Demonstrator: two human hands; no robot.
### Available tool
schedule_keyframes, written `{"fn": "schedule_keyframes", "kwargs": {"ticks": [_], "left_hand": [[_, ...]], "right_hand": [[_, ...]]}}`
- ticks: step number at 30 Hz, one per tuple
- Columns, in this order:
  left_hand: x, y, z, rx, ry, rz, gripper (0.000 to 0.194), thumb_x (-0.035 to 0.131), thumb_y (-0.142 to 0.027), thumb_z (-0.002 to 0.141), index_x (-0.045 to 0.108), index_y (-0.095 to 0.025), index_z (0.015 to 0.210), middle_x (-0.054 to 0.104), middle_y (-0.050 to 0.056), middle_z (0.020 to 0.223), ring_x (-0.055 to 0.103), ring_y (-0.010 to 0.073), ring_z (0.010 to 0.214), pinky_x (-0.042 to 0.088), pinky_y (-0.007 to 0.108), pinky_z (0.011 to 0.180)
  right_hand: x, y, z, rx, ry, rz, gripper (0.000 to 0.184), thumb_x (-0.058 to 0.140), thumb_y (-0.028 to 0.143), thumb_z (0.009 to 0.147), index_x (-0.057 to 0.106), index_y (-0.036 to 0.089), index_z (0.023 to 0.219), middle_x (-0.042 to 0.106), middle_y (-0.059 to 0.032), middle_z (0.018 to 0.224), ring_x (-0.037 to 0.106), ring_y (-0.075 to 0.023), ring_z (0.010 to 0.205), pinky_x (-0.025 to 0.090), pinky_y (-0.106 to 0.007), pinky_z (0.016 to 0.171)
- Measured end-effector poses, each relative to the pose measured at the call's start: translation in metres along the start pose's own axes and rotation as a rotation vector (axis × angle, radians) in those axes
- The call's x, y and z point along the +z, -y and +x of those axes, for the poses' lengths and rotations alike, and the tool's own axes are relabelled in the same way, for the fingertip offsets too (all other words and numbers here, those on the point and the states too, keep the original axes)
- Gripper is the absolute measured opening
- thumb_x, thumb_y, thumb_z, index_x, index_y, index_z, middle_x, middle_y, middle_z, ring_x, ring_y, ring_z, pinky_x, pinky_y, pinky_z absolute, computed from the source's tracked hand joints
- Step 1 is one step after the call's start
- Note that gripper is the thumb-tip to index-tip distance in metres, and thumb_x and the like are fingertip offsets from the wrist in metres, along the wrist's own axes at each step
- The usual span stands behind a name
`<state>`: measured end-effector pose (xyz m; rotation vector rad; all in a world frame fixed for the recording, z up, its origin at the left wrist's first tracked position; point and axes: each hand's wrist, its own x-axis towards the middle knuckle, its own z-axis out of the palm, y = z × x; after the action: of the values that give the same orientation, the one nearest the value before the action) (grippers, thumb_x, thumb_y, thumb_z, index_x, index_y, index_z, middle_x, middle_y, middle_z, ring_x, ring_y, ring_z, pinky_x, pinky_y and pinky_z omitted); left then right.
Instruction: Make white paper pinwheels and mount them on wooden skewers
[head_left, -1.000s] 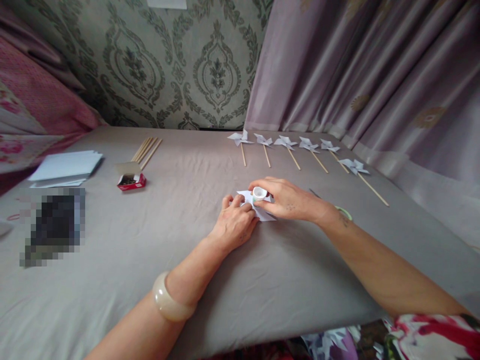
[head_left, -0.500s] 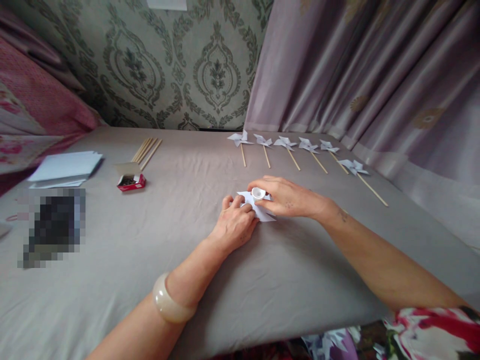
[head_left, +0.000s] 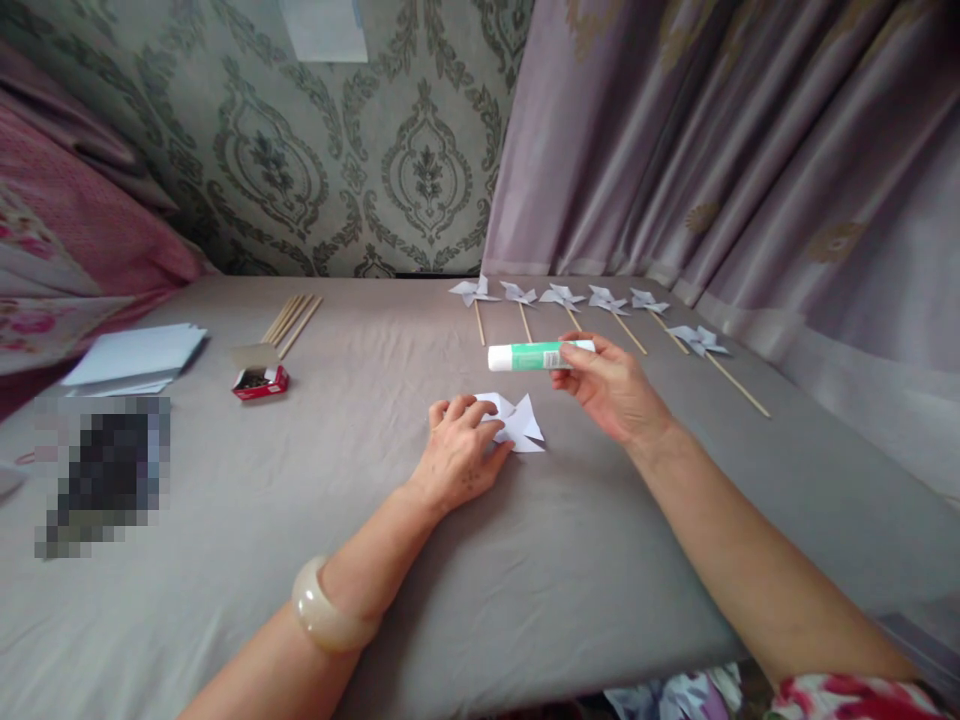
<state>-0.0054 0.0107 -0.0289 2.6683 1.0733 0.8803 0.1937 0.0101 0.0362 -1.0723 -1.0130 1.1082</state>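
A white paper pinwheel (head_left: pixel 525 424) without a stick lies on the grey cloth. My left hand (head_left: pixel 466 450) holds it down, its bent fingers pressing on the folded centre and left side and hiding those parts. Above and to the right, my right hand (head_left: pixel 604 385) grips a white and green glue stick (head_left: pixel 531 356) by its right end. The glue stick is level, raised off the table, with its white end pointing left. Whether that end is capped I cannot tell.
Several finished pinwheels (head_left: pixel 562 297) on sticks lie along the back right. Loose wooden sticks (head_left: pixel 294 320) are at the back left, behind an open red box (head_left: pixel 260 382) of small dark metal pieces. A paper stack (head_left: pixel 135 355) and a blurred dark object (head_left: pixel 112 470) lie far left.
My right hand has lifted the glue stick off the paper, up and to the right, turning it from upright to level. My left hand has stayed on the paper pinwheel.
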Motion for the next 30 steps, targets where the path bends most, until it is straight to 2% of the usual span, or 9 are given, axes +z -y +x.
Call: {"fn": "schedule_keyframes", "kwargs": {"ticks": [4, 8, 12, 16, 19, 21, 23, 26, 30], "left_hand": [[-0.008, -0.007, 0.008, -0.305, -0.187, -0.393, 0.027, 0.062, -0.042, 0.083, 0.071, -0.021, 0.097, 0.070, 0.007, 0.103, 0.057, 0.0227, 0.099, 0.037, 0.042, 0.091], [-0.007, -0.012, 0.012, -0.536, -0.227, -0.919, 0.036, 0.063, -0.046, 0.080, 0.072, -0.017, 0.100, 0.072, 0.008, 0.100, 0.061, 0.0207, 0.089, 0.046, 0.033, 0.079], [-0.004, -0.014, 0.012, -0.596, -0.297, -1.203, 0.036, 0.071, -0.045, 0.073, 0.073, -0.017, 0.095, 0.071, 0.006, 0.093, 0.062, 0.0196, 0.086, 0.047, 0.032, 0.079], [-0.009, -0.018, 0.013, -0.608, -0.377, -1.331, 0.031, 0.075, -0.042, 0.070, 0.074, -0.018, 0.088, 0.071, 0.004, 0.088, 0.062, 0.0176, 0.083, 0.047, 0.031, 0.081], [-0.017, -0.013, 0.015, -0.603, -0.394, -1.280, 0.029, 0.076, -0.040, 0.069, 0.074, -0.016, 0.086, 0.071, 0.005, 0.084, 0.062, 0.0172, 0.078, 0.047, 0.030, 0.077], [-0.026, -0.001, 0.016, -0.582, -0.437, -1.170, 0.031, 0.075, -0.040, 0.069, 0.074, -0.015, 0.087, 0.072, 0.006, 0.086, 0.062, 0.0176, 0.078, 0.047, 0.031, 0.077], [-0.037, 0.019, 0.016, -0.565, -0.541, -0.976, 0.033, 0.074, -0.040, 0.069, 0.073, -0.015, 0.090, 0.072, 0.006, 0.086, 0.062, 0.0171, 0.075, 0.047, 0.030, 0.074], [-0.057, 0.059, 0.010, -0.582, -0.685, -0.580, 0.033, 0.071, -0.039, 0.070, 0.073, -0.015, 0.094, 0.071, 0.005, 0.079, 0.059, 0.0152, 0.069, 0.045, 0.026, 0.066], [-0.074, 0.110, -0.009, -0.705, -0.755, -0.160, 0.028, 0.066, -0.034, 0.071, 0.073, -0.017, 0.092, 0.071, 0.003, 0.080, 0.060, 0.0157, 0.070, 0.044, 0.025, 0.066]], "right_hand": [[0.013, -0.020, -0.007, 0.245, -0.022, 0.315, 0.015, 0.074, 0.022, 0.069, 0.062, 0.019, 0.078, 0.068, -0.0010, 0.077, 0.065, -0.0128, 0.067, 0.061, -0.024, 0.065], [0.031, -0.036, -0.017, 0.365, 0.057, 0.488, 0.009, 0.071, 0.017, 0.073, 0.065, 0.017, 0.079, 0.071, -0.0026, 0.084, 0.068, -0.0118, 0.073, 0.060, -0.019, 0.070], [0.038, -0.048, -0.022, 0.369, 0.099, 0.515, 0.010, 0.073, 0.020, 0.074, 0.067, 0.020, 0.081, 0.073, -0.0002, 0.087, 0.069, -0.0103, 0.074, 0.060, -0.017, 0.069], [0.040, -0.051, -0.027, 0.384, 0.141, 0.438, 0.012, 0.074, 0.028, 0.074, 0.069, 0.021, 0.082, 0.073, -0.0010, 0.090, 0.069, -0.0124, 0.078, 0.059, -0.020, 0.069], [0.035, -0.044, -0.029, 0.404, 0.234, 0.222, 0.024, 0.074, 0.040, 0.074, 0.070, 0.021, 0.089, 0.072, -0.0037, 0.094, 0.069, -0.0147, 0.079, 0.057, -0.021, 0.062], [0.024, -0.038, -0.026, 0.348, 0.249, 0.012, 0.034, 0.076, 0.045, 0.072, 0.070, 0.019, 0.093, 0.072, -0.0065, 0.096, 0.068, -0.0148, 0.078, 0.054, -0.020, 0.058], [0.008, -0.036, -0.021, 0.268, 0.160, -0.129, 0.039, 0.077, 0.049, 0.068, 0.070, 0.018, 0.091, 0.072, -0.0080, 0.095, 0.066, -0.0136, 0.074, 0.051, -0.018, 0.056], [-0.019, -0.043, -0.013, 0.219, 0.033, -0.198, 0.046, 0.079, 0.054, 0.062, 0.070, 0.017, 0.087, 0.072, -0.0085, 0.092, 0.064, -0.0138, 0.072, 0.051, -0.020, 0.054], [-0.042, -0.059, -0.010, 0.186, -0.062, -0.273, 0.051, 0.079, 0.058, 0.056, 0.069, 0.017, 0.084, 0.072, -0.0093, 0.086, 0.063, -0.0162, 0.069, 0.051, -0.024, 0.053]]}}
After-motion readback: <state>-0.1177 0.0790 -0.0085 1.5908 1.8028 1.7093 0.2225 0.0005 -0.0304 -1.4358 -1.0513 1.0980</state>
